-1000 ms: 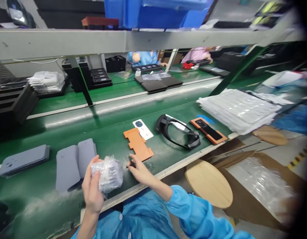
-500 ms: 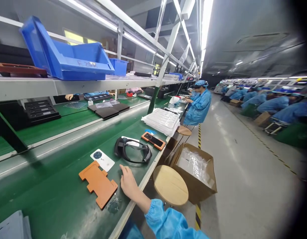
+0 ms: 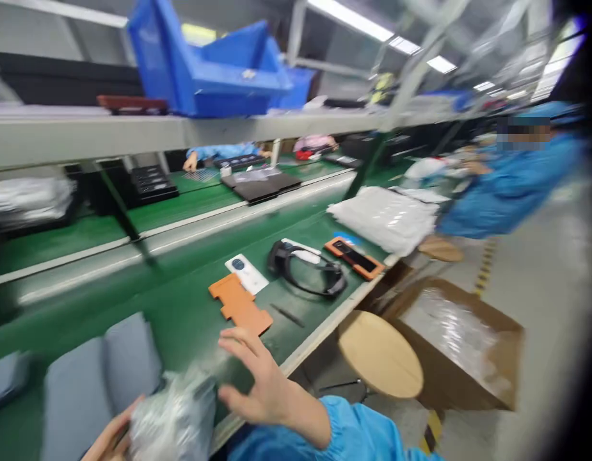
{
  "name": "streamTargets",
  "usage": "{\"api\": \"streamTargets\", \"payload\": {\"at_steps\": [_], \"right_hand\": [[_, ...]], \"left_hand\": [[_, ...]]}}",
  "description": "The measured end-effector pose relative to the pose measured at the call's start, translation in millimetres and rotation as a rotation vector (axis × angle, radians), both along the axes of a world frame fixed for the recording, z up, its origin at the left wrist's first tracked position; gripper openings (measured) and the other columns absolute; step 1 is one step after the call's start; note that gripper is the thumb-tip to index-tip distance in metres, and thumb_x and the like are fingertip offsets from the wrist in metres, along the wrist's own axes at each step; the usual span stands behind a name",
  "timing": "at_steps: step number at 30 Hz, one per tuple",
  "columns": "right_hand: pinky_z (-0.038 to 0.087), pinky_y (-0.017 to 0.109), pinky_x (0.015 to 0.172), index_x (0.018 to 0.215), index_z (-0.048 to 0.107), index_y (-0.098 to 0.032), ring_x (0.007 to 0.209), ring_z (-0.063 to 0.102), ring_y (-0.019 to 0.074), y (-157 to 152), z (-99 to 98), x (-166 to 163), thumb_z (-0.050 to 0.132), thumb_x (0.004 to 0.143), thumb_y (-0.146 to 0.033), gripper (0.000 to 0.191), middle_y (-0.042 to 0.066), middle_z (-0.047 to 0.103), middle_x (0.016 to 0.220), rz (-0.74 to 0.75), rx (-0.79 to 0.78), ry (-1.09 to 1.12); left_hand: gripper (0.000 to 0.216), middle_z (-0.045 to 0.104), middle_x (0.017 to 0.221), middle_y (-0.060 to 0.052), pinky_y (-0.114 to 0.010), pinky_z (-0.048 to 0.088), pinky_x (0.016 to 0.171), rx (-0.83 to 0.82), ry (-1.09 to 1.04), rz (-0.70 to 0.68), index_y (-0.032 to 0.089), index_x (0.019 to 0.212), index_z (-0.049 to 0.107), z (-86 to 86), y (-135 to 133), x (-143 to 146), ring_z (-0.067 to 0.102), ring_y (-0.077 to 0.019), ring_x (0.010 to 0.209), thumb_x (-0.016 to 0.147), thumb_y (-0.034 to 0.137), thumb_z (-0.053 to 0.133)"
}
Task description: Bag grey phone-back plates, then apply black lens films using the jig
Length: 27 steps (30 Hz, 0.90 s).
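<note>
My left hand [image 3: 114, 436] is at the bottom edge, its fingers curled against a crumpled clear plastic bag [image 3: 173, 416] with something greyish inside. My right hand [image 3: 262, 378] hovers just right of the bag, fingers apart and holding nothing. Beyond it lies an orange notched plate [image 3: 240, 303], with a white phone-shaped panel [image 3: 246, 274] bearing a dark round camera area behind it. A thin dark pen-like tool [image 3: 287, 315] rests to the plate's right. Flat grey pieces [image 3: 79, 397] lie left of the bag.
A black headset with a strap [image 3: 308, 272] and an orange frame holding a dark phone [image 3: 354, 258] lie along the bench. White trays [image 3: 389, 218] are stacked beyond. A stool [image 3: 379, 352] and a carton [image 3: 461, 346] stand beside the bench. Overhead runs a shelf [image 3: 228, 131] with blue bins.
The view has swung left. My right hand has lifted off the bench beside the orange plate and moved toward the near edge. My left hand and the plastic bag have come into view.
</note>
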State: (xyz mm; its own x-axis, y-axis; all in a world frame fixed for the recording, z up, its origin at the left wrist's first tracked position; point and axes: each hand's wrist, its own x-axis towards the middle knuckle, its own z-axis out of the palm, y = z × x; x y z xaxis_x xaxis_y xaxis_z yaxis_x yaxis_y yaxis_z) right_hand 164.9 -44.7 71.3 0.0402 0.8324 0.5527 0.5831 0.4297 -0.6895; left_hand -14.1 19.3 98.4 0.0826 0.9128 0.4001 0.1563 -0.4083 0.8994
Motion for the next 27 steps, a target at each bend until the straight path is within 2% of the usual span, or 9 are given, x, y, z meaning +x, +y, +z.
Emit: {"api": "streamTargets", "payload": {"at_steps": [3,5,9,12,15,18,22,24,27], "right_hand": [[0.043,0.053,0.111,0.154,0.032,-0.030,0.136,0.049,0.0374,-8.3,16.3,-34.7,0.080,0.072,-0.058,0.099,0.017,0.045,0.150,0.319,0.040,-0.022],[0.045,0.053,0.110,0.155,0.030,-0.029,0.137,0.047,0.0383,-6.9,16.8,-45.5,0.082,0.073,-0.055,0.101,0.019,0.042,0.151,0.384,0.039,-0.019],[0.050,0.048,0.106,0.152,0.036,-0.025,0.133,0.052,0.0333,-1.0,8.7,-51.4,0.075,0.083,-0.033,0.080,0.019,0.046,0.145,0.370,0.057,0.033],[0.052,0.046,0.104,0.150,0.038,-0.023,0.133,0.053,0.0329,-1.5,5.8,-50.6,0.072,0.081,-0.023,0.077,0.019,0.046,0.146,0.355,0.061,0.056],[0.053,0.045,0.104,0.149,0.042,-0.021,0.131,0.054,0.0329,-2.6,5.8,-49.9,0.075,0.082,-0.022,0.075,0.020,0.047,0.145,0.336,0.076,0.066],[0.053,0.044,0.105,0.148,0.044,-0.020,0.129,0.056,0.0324,-0.9,6.6,-49.6,0.078,0.083,-0.026,0.074,0.019,0.050,0.143,0.301,0.087,0.079],[0.053,0.045,0.105,0.149,0.045,-0.017,0.129,0.056,0.0330,3.3,8.5,-50.3,0.079,0.084,-0.030,0.074,0.019,0.052,0.142,0.278,0.098,0.072],[0.053,0.045,0.105,0.149,0.045,-0.017,0.129,0.056,0.0333,4.4,9.1,-51.1,0.079,0.085,-0.030,0.074,0.020,0.052,0.141,0.272,0.103,0.069],[0.053,0.045,0.105,0.149,0.046,-0.016,0.128,0.056,0.0325,4.3,8.5,-51.8,0.079,0.084,-0.025,0.074,0.019,0.053,0.140,0.266,0.107,0.074]], "left_hand": [[0.042,0.070,0.126,-0.011,-0.053,0.061,0.082,-0.003,0.136,0.170,0.025,0.088,0.064,6.4,-27.6,-45.3,0.067,-0.0403,0.111,0.069,0.058,0.082],[0.043,0.069,0.127,-0.013,-0.052,0.062,0.082,0.027,0.228,0.238,0.025,0.083,0.060,12.0,-43.6,-61.5,0.067,-0.0404,0.113,0.067,0.058,0.082],[0.041,0.067,0.130,-0.016,-0.047,0.062,0.083,0.125,0.367,0.263,0.024,0.079,0.052,11.9,-62.0,-64.8,0.066,-0.0378,0.116,0.073,0.051,0.081],[0.034,0.062,0.135,-0.018,-0.042,0.063,0.084,0.251,0.414,0.197,0.023,0.080,0.048,5.2,-69.6,-62.2,0.065,-0.0347,0.120,0.081,0.039,0.078],[0.022,0.057,0.141,-0.020,-0.038,0.062,0.088,0.306,0.465,0.138,0.020,0.083,0.050,2.3,-76.5,-65.4,0.066,-0.0308,0.119,0.087,0.021,0.072],[0.013,0.056,0.143,-0.019,-0.035,0.062,0.090,0.278,0.531,0.122,0.019,0.091,0.058,5.3,-82.9,-69.3,0.069,-0.0269,0.114,0.089,0.009,0.067],[0.016,0.053,0.148,-0.017,-0.031,0.061,0.093,0.212,0.601,0.103,0.019,0.098,0.063,10.5,-87.9,-68.0,0.069,-0.0240,0.115,0.093,0.005,0.057],[0.018,0.050,0.151,-0.017,-0.031,0.058,0.097,0.189,0.603,0.109,0.019,0.096,0.063,10.3,-88.3,-66.8,0.066,-0.0243,0.120,0.094,0.003,0.053],[0.021,0.057,0.146,-0.017,-0.032,0.056,0.101,0.198,0.554,0.136,0.018,0.087,0.059,5.9,-86.3,-67.8,0.065,-0.0251,0.124,0.093,0.000,0.051]]}}
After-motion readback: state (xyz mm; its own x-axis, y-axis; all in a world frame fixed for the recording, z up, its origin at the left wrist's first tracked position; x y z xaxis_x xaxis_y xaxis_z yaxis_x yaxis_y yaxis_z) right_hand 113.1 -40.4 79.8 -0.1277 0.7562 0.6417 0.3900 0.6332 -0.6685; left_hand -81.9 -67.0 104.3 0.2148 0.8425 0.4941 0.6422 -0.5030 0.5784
